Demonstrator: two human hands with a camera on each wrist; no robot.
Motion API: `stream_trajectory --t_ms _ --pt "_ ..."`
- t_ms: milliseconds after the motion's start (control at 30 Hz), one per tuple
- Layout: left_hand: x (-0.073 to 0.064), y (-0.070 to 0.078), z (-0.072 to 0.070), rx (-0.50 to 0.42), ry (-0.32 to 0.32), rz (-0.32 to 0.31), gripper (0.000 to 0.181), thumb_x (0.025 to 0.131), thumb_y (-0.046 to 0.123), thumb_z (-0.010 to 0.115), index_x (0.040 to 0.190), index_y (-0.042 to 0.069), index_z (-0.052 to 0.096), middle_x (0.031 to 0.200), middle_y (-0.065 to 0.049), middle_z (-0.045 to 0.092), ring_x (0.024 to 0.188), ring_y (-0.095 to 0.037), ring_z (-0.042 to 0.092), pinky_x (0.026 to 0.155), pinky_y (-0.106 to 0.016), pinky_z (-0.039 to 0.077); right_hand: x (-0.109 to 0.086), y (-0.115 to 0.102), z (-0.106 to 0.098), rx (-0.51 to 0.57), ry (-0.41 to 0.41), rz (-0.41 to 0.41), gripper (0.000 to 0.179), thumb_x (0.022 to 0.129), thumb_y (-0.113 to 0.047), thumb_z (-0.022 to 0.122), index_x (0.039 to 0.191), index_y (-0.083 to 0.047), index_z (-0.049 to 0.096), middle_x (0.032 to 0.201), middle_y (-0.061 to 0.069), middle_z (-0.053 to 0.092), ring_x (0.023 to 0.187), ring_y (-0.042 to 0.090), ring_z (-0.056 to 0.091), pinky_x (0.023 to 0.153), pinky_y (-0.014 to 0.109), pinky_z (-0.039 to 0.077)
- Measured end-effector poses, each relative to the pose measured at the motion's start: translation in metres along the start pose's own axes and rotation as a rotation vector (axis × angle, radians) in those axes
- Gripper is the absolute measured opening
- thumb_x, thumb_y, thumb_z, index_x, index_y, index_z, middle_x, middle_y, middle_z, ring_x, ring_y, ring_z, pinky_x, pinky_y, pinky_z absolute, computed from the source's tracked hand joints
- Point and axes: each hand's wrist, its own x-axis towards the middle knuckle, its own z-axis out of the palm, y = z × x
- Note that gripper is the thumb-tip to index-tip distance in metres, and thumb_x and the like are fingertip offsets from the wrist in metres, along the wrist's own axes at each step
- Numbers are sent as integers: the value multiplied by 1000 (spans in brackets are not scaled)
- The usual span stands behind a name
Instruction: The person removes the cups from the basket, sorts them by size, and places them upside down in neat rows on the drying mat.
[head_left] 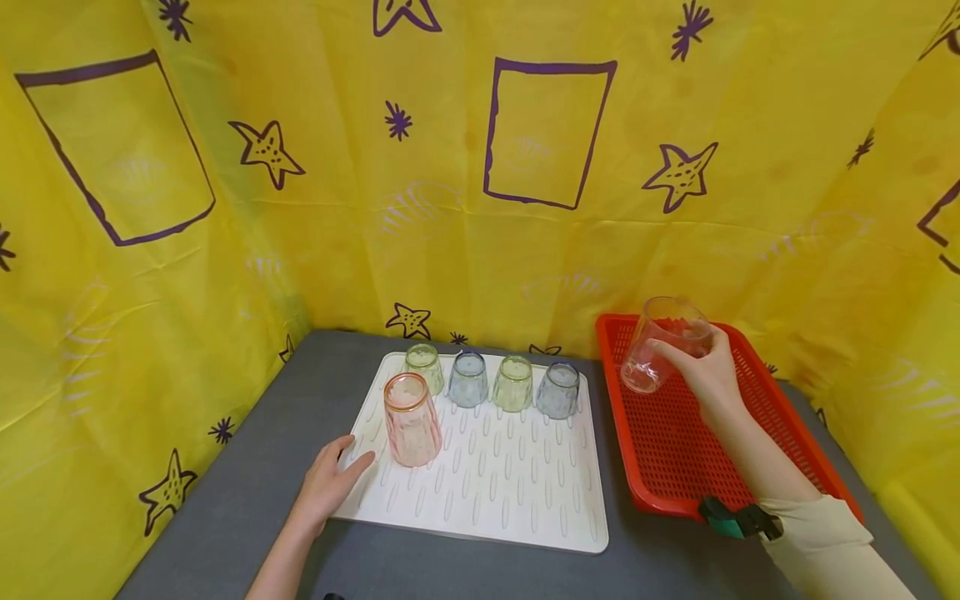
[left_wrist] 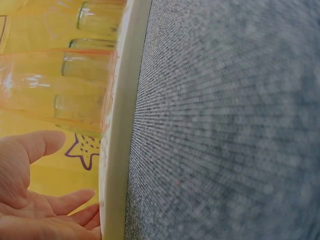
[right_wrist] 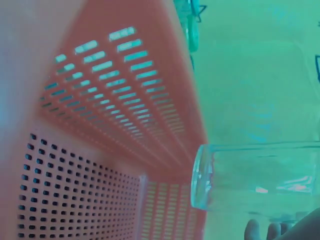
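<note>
My right hand [head_left: 711, 371] grips a clear glass [head_left: 647, 360], tilted, above the red plastic basket [head_left: 667, 454]. In the right wrist view that glass [right_wrist: 255, 175] lies sideways across the picture, its thick base toward the basket wall, with a few fingertips [right_wrist: 252, 231] below it. At the left edge of the white drying mat [head_left: 487, 500], my left hand [head_left: 326, 482] is open, thumb and fingers spread apart. Just beyond its fingers a pink, orange-rimmed glass [head_left: 412, 425] stands on the mat. The left wrist view shows the open hand [left_wrist: 20, 205] beside the mat's edge, holding nothing.
Along the mat's back edge stand a green glass [head_left: 424, 367], a blue glass [head_left: 468, 381], a second green glass [head_left: 513, 385] and a grey-blue glass [head_left: 558, 392]. A yellow patterned cloth [head_left: 450, 250] hangs behind the grey table [head_left: 270, 408] and at both sides.
</note>
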Motion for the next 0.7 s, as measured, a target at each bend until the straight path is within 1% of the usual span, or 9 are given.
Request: stream_trajectory --t_ms 200,367,533,633,700 --pt "0 -1 0 -1 3 5 72 88 47 56 134 -4 36 137 -25 33 128 -40 28 102 -55 26 -13 -7 2 24 9 -36 66 79 -38 70 128 -16 31 116 -7 38 106 16 37 82 26 37" --pt "0 -1 0 -4 -1 2 72 88 48 56 134 -4 36 137 -25 33 128 -39 28 102 -55 26 -26 -13 9 86 -11 -73 62 80 -32 71 128 -15 34 113 -7 40 102 12 38 78 19 39" --pt "0 0 0 -21 -1 5 72 87 47 56 134 -3 36 138 -24 32 129 -39 27 102 -55 25 -37 -17 20 112 -62 -99 64 81 -29 70 131 -13 33 120 1 40 102 13 39 81 21 40" --pt "0 0 0 -32 1 6 72 87 47 57 134 -3 37 138 -24 31 129 -40 26 102 -55 25 -44 -19 28 103 -97 -92 65 82 -31 69 133 -12 32 120 3 41 103 14 40 85 28 40" --pt "0 0 1 -44 3 11 71 87 47 57 134 -3 37 139 -24 31 130 -39 25 102 -55 24 -48 -20 34 119 -130 -82 65 82 -31 69 133 -12 32 120 5 41 104 16 40 90 35 37"
